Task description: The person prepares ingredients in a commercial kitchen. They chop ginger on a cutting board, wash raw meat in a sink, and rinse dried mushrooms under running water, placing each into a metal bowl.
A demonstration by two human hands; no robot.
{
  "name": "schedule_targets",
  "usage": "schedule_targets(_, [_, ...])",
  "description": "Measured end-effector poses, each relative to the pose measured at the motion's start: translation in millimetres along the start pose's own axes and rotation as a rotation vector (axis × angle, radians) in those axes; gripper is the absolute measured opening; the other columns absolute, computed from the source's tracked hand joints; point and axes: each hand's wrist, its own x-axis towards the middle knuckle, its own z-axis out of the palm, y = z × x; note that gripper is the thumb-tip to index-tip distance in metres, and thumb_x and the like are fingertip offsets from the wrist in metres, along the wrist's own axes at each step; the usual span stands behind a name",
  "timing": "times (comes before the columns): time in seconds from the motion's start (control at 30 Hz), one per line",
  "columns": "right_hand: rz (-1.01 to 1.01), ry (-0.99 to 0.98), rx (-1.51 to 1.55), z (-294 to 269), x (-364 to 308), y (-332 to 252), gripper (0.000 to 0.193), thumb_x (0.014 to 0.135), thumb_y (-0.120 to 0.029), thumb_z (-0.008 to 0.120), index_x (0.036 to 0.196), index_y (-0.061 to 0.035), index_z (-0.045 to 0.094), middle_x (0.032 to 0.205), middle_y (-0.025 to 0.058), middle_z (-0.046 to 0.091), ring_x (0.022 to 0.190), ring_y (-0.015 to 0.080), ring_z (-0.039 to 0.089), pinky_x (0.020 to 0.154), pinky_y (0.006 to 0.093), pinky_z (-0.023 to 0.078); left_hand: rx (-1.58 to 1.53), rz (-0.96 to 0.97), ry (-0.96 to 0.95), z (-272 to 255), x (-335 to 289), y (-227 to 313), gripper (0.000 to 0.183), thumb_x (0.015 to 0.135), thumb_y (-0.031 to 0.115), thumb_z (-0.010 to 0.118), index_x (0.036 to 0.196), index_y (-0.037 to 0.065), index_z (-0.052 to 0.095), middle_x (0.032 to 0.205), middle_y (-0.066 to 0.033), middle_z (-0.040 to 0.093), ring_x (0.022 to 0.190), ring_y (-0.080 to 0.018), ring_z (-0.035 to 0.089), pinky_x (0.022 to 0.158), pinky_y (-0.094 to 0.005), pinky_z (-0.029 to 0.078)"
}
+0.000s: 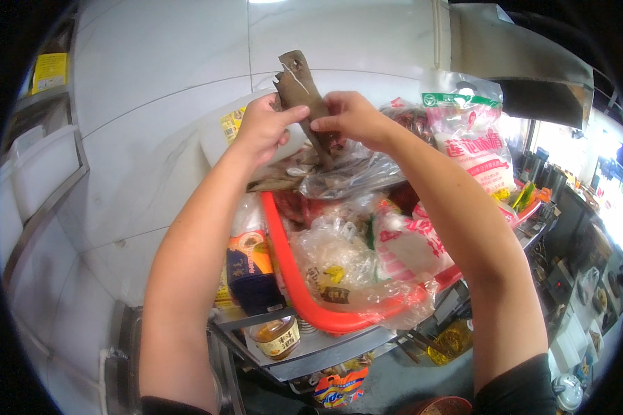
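Observation:
Up in front of the tiled wall I hold a long, curved piece of brown cassia bark (296, 77), with a ragged edge and a small hole near its top. My left hand (266, 126) pinches it from the left, thumb across its face. From the other side my right hand (356, 119) grips it, with its thumb on the front. The bark stands slightly tilted, its lower end over an opened clear plastic bag (356, 174). More brown pieces lie around that bag's mouth, but their kind is hard to make out.
Below my hands, an orange-red plastic basin (310, 312) holds crumpled clear bags. A large printed bag (467, 128) stands right. A dark blue and orange box (253, 277) stands left of the basin, above an amber jar (277, 339). White bins (45, 169) fill the left shelf.

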Motion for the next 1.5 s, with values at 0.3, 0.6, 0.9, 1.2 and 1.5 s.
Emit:
schedule_targets(0.3, [0.071,0.212,-0.125,6,8,2,0.019,0.081,-0.006,0.08,0.091,0.006,0.069,0.071,0.01,0.067,0.054,0.0172,0.06,0.046,0.0316,0.046,0.304,0.17,0.208,20,4,-2,0.021,0.084,0.006,0.078,0.1,-0.004,0.069,0.086,-0.0062,0.07,0.074,-0.0118,0.059,0.067,-0.0303,0.049])
schedule_targets(0.6, [0.032,0.191,-0.063,-12,-4,-18,0.018,0.085,-0.006,0.078,0.097,0.0049,0.071,0.08,0.0103,0.071,0.064,0.0156,0.063,0.058,0.0302,0.05,0.232,0.086,0.348,-1,2,8,0.02,0.083,0.007,0.079,0.096,-0.003,0.068,0.087,-0.0072,0.07,0.075,-0.0141,0.061,0.069,-0.032,0.05])
schedule_targets(0.9, [0.0,0.064,-0.938,15,7,-1,0.034,0.085,-0.027,0.067,0.1,0.0026,0.074,0.093,0.0237,0.072,0.088,0.0364,0.071,0.08,0.0444,0.056,0.112,0.121,0.527,-39,-20,45,0.014,0.085,0.007,0.075,0.089,0.0,0.063,0.083,-0.0074,0.067,0.065,-0.0121,0.055,0.053,-0.0277,0.038])
schedule_targets(1.2, [0.073,-0.066,-1.408,26,0,0,0.019,0.085,-0.016,0.066,0.1,-0.0081,0.076,0.1,0.0152,0.074,0.098,0.0342,0.07,0.084,0.045,0.056,-0.007,0.068,0.401,-69,-49,52,0.018,0.091,0.007,0.07,0.103,0.001,0.058,0.094,-0.0109,0.07,0.076,-0.0114,0.063,0.045,-0.0235,0.03])
schedule_targets(1.5, [0.161,-0.124,-1.725,33,-2,2,0.018,0.088,-0.018,0.066,0.102,-0.0145,0.077,0.108,0.0068,0.075,0.105,0.0284,0.068,0.09,0.0417,0.049,-0.113,0.071,0.31,-84,-56,47,0.015,0.091,0.004,0.069,0.102,0.001,0.059,0.095,-0.0082,0.067,0.08,-0.0133,0.064,0.045,-0.0225,0.03])
